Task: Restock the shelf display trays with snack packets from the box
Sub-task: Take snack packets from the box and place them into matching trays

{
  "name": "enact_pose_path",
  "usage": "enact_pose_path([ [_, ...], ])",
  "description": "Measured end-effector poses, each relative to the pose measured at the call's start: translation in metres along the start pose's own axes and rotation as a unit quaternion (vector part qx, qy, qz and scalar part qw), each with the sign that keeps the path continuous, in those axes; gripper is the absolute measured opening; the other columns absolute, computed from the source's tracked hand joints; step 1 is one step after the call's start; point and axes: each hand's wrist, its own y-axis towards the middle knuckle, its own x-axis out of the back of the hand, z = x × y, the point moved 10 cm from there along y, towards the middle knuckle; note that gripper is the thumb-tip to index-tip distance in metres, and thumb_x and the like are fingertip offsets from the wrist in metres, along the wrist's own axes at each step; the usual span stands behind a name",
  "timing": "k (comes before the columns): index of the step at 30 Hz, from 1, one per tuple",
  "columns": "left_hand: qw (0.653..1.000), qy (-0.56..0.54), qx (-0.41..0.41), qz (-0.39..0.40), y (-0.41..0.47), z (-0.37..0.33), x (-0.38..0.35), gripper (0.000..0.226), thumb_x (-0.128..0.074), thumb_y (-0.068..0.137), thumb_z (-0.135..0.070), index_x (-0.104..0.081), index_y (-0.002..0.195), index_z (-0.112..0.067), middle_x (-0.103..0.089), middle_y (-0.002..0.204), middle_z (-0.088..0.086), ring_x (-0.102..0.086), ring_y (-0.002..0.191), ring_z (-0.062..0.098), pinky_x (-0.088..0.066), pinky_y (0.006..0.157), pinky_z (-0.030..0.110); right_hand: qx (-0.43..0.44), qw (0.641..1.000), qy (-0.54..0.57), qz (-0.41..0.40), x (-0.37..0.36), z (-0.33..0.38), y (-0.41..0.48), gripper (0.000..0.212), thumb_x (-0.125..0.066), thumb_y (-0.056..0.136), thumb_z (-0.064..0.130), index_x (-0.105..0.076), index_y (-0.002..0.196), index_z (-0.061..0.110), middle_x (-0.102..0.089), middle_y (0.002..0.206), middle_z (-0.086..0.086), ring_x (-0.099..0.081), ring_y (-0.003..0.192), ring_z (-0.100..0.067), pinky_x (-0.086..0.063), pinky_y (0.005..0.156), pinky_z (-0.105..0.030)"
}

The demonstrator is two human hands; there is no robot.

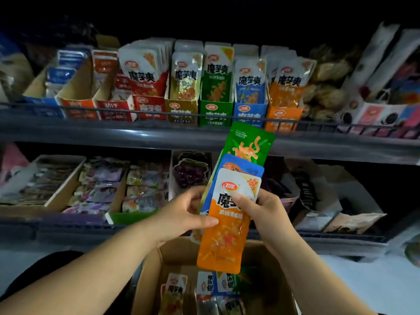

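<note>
I hold a fanned stack of snack packets in front of the shelves. The orange packet (223, 230) is on top, a blue packet (238, 165) lies behind it and a green packet (248, 142) sticks out at the top. My left hand (184, 214) grips the stack's left edge with its thumb on the orange packet. My right hand (266, 210) grips the right edge. Below them the cardboard box (150, 283) stands open with several packets inside. On the upper shelf stand the red (148, 109), yellow (181, 111), green (216, 112), blue (248, 113) and orange (283, 117) display trays, all holding packets.
A wire rail (113, 111) runs along the upper shelf's front. Left of the trays are more cardboard trays; right of them, bagged goods (327, 87) and cookie boxes (384, 114). The lower shelf (68, 226) holds cardboard trays of mixed sweets and a grape-print box (189, 171).
</note>
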Motion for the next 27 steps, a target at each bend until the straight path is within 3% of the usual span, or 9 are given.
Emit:
enact_pose_path([
  [4, 0.998, -0.046, -0.021, -0.025, 0.015, 0.004, -0.011, 0.036, -0.063, 0.076, 0.004, -0.054, 0.096, -0.025, -0.072, 0.073, -0.012, -0.067, 0.067, 0.001, -0.052, 0.059, 0.015, 0.001, 1.0, -0.006, -0.016, 0.01, -0.003, 0.008, 0.009, -0.062, 0.081, 0.011, -0.063, 0.083, 0.019, -0.072, 0.069, 0.009, -0.069, 0.065, -0.007, -0.055, 0.055, -0.019],
  [10, 0.991, -0.093, -0.043, -0.092, 0.025, 0.003, -0.004, 0.027, -0.063, 0.079, -0.002, -0.057, 0.088, -0.027, -0.071, 0.07, -0.014, -0.067, 0.065, 0.002, -0.052, 0.059, 0.02, 0.011, 0.997, 0.015, -0.079, 0.023, -0.009, 0.018, 0.03, -0.066, 0.076, 0.009, -0.048, 0.095, 0.025, -0.064, 0.1, -0.002, -0.065, 0.087, -0.016, -0.057, 0.074, -0.03],
  [12, 0.986, -0.106, -0.049, -0.122, 0.027, 0.002, 0.004, 0.025, -0.063, 0.079, -0.003, -0.057, 0.087, -0.026, -0.07, 0.067, -0.016, -0.065, 0.061, 0.0, -0.051, 0.054, 0.017, 0.019, 0.995, -0.028, -0.098, 0.023, -0.009, 0.019, 0.031, -0.068, 0.074, 0.007, -0.047, 0.09, 0.022, -0.062, 0.097, -0.004, -0.062, 0.087, -0.015, -0.055, 0.079, -0.033],
  [17, 0.983, -0.113, -0.041, -0.137, 0.026, 0.006, 0.01, 0.021, -0.064, 0.078, -0.011, -0.056, 0.089, -0.027, -0.07, 0.069, -0.017, -0.066, 0.064, -0.001, -0.051, 0.054, 0.015, -0.004, 0.992, -0.065, -0.11, 0.021, -0.014, 0.022, 0.019, -0.069, 0.075, 0.009, -0.052, 0.08, 0.017, -0.065, 0.078, 0.004, -0.065, 0.069, -0.005, -0.056, 0.063, -0.019],
  [22, 0.978, -0.135, -0.039, -0.156, 0.024, 0.005, 0.019, 0.018, -0.063, 0.079, -0.017, -0.057, 0.09, -0.03, -0.071, 0.072, -0.017, -0.068, 0.067, 0.003, -0.051, 0.057, 0.02, -0.02, 0.993, -0.044, -0.108, 0.019, -0.017, 0.026, 0.012, -0.065, 0.078, 0.014, -0.054, 0.081, 0.016, -0.067, 0.083, 0.0, -0.067, 0.076, -0.012, -0.056, 0.066, -0.025],
  [27, 0.975, -0.137, -0.047, -0.167, 0.023, 0.001, 0.024, 0.017, -0.062, 0.08, -0.014, -0.057, 0.09, -0.027, -0.071, 0.071, -0.016, -0.068, 0.066, 0.002, -0.052, 0.055, 0.017, -0.023, 0.992, -0.002, -0.121, 0.024, -0.016, 0.026, 0.006, -0.061, 0.081, 0.011, -0.055, 0.079, 0.011, -0.068, 0.067, 0.003, -0.067, 0.06, -0.004, -0.051, 0.05, -0.015],
])
